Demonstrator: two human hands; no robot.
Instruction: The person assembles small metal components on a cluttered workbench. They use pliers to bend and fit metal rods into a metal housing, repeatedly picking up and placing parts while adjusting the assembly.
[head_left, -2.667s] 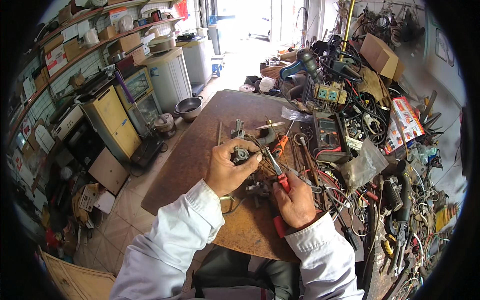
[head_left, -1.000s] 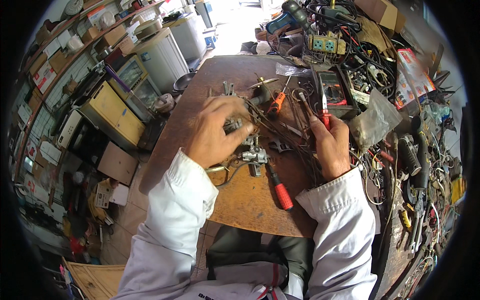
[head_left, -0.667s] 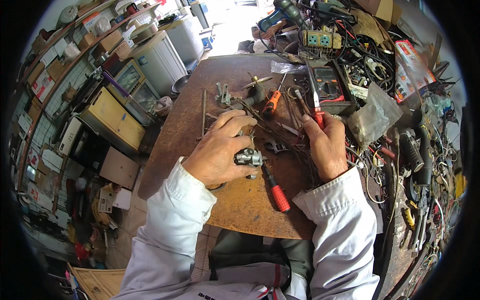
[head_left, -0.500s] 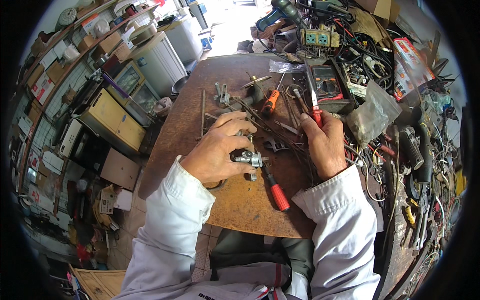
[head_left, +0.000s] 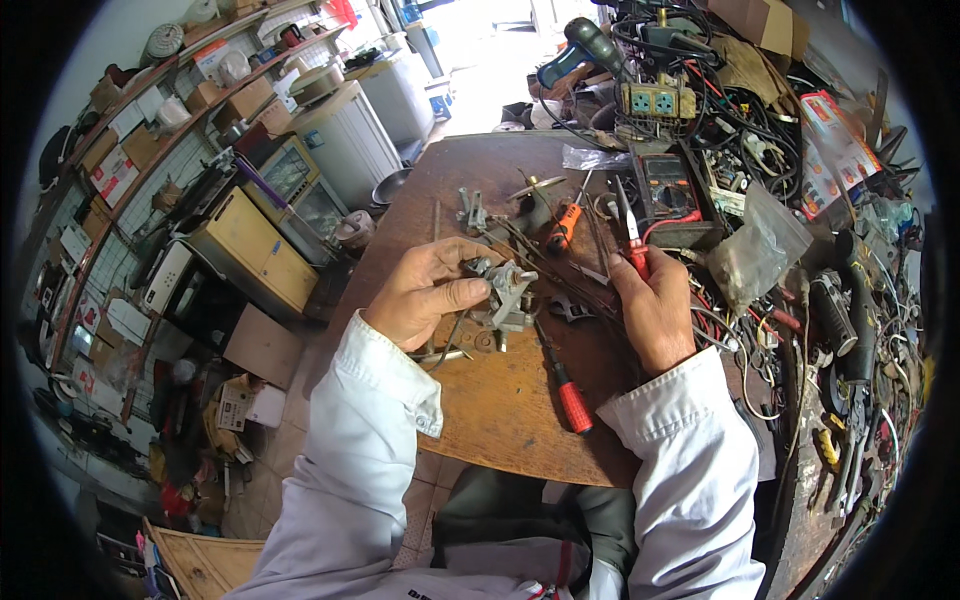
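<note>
My left hand (head_left: 422, 295) grips a silvery cast-metal fitting (head_left: 512, 297), perhaps a valve, between thumb and fingers above the wooden table (head_left: 480, 400). My right hand (head_left: 657, 312) is closed round the red handles of long-nose pliers (head_left: 636, 248), whose jaws point away from me. A red-handled screwdriver (head_left: 572, 402) lies on the table between my hands. Beyond it rests an adjustable wrench (head_left: 571, 308), and farther off an orange screwdriver (head_left: 566, 228). Thin metal rods (head_left: 520, 240) are strewn behind the fitting.
A multimeter (head_left: 668, 185) in a dark case stands at the far right. A clear plastic bag (head_left: 757, 250) lies nearer. Tangled cables and tools crowd the right side, with a power socket block (head_left: 655, 101) behind. Cluttered shelves (head_left: 150, 160) line the left wall.
My left hand has turned the metal fitting, so its bracket side now shows and my thumb lies across it. The pliers stay in my right hand. The whole view has shifted slightly.
</note>
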